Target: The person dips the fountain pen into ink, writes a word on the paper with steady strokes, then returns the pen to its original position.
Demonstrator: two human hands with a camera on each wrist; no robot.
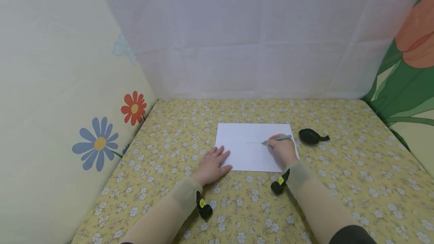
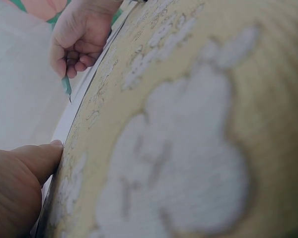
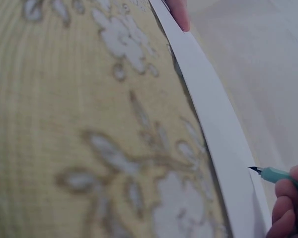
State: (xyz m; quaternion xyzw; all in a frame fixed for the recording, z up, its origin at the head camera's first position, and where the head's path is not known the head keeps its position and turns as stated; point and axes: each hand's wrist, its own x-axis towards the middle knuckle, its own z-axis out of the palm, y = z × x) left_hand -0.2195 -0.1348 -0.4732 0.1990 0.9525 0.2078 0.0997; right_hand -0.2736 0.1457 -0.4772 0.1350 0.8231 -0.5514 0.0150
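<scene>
A white sheet of paper (image 1: 244,157) lies on the flowered tablecloth. My right hand (image 1: 283,149) pinches a pale green fountain pen (image 1: 282,138) over the right half of the sheet. In the right wrist view the dark nib of the pen (image 3: 273,174) points at the paper's surface. A thin, faint straight line (image 1: 253,142) runs leftward from the nib. My left hand (image 1: 211,165) rests with fingers spread at the paper's lower left corner, fingertips on its edge. Its thumb (image 2: 44,157) shows at the paper's border in the left wrist view.
A black rounded object (image 1: 309,136) with a narrow tail lies right of the paper. The yellow flowered tablecloth (image 1: 176,142) spreads around the sheet. A white cloth (image 1: 237,48) hangs behind, and flower-printed panels (image 1: 51,86) stand at both sides.
</scene>
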